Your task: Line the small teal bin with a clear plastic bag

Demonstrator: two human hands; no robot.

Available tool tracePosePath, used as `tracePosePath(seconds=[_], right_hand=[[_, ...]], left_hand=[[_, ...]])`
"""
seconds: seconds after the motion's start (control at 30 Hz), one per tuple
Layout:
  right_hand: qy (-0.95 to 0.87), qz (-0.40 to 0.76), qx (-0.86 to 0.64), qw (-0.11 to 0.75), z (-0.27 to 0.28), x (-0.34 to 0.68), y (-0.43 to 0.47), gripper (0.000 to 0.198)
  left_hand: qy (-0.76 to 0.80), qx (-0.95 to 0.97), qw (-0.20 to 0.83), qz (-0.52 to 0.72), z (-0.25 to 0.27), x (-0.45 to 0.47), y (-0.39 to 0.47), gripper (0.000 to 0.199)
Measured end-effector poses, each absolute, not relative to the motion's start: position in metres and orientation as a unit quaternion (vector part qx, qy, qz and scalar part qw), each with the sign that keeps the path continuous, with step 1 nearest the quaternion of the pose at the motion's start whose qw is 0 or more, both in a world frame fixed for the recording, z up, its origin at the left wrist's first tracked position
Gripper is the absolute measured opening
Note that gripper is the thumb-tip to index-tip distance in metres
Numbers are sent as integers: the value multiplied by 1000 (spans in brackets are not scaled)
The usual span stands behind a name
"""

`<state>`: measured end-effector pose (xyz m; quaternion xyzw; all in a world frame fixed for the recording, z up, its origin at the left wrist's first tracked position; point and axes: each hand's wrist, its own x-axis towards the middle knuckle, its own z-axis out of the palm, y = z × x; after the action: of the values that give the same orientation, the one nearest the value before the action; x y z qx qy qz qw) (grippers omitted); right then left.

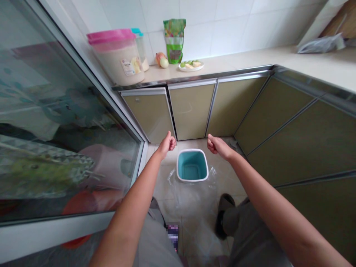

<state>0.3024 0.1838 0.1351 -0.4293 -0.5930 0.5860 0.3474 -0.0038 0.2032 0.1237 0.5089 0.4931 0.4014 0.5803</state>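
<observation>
Both hands are held out in front of me, one on each side above the floor. My left hand (pixel 167 144) is closed in a fist with the thumb on top, and nothing shows in it. Likewise curled into a fist, my right hand (pixel 217 145) has its thumb on top and no object visible. Between and slightly below them in the view stands a small teal bin (pixel 192 179) with a white rim, its inside bare. A clear plastic bag (pixel 194 194) spreads at the near side of the bin, its crumpled corners apart from both hands.
Cabinets (pixel 191 109) stand ahead and to the right. The counter (pixel 228 63) holds a pink-lidded container (pixel 119 59), a green pouch (pixel 175 42), an onion (pixel 164 63) and a plate of cut food (pixel 191 68). A glass door (pixel 69 111) is at left. My slippered foot (pixel 224 215) is below.
</observation>
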Motion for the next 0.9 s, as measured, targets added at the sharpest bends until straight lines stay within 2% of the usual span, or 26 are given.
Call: tracePosePath(seconds=[0.07,0.1,0.2,0.27,0.37,0.5,0.77,0.9], right_hand=[[-621,512,-492,332,109,304,165,56],[-646,467,-530,290,93,304,155,52],[-752,319,-572,73,41,301,131,31],[-799,263,-540,-48,10,296,120,17],[-812,249,-509,-142,-22,288,111,31],[-814,250,-495,-171,-40,280,106,40],[-812,258,-499,-160,-43,273,109,34],[-815,244,-498,-170,-20,276,113,28]], left_hand=[[535,508,545,398,88,-17,179,46],[565,505,534,375,68,-26,166,35],[686,529,466,180,12,-58,130,11],[713,559,418,63,-15,-76,116,6],[722,574,385,25,-37,-91,109,9],[720,584,373,28,-46,-88,111,13],[666,615,408,109,-62,-59,118,27],[646,630,421,87,-73,-50,117,33]])
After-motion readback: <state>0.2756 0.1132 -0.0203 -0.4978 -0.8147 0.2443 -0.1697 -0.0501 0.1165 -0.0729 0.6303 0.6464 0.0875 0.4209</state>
